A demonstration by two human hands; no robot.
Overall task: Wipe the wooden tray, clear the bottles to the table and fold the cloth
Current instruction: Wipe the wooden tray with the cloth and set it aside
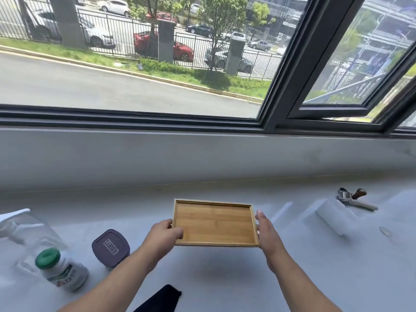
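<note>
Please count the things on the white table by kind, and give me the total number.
Wooden tray, held by left hand and right hand: 1
Bottles and jars: 3 (spray bottle, green-capped bottle, purple-lidded jar)
Black cloth: 1
White sponge block: 1
Metal tool: 1
Total: 7

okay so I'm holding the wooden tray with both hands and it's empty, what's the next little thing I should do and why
Probably set the wooden tray down flat on the table and free one hand. Both the left hand and the right hand grip its short edges, so neither can reach the dark cloth lying near you. The bottles already stand off the tray, at left.
</note>
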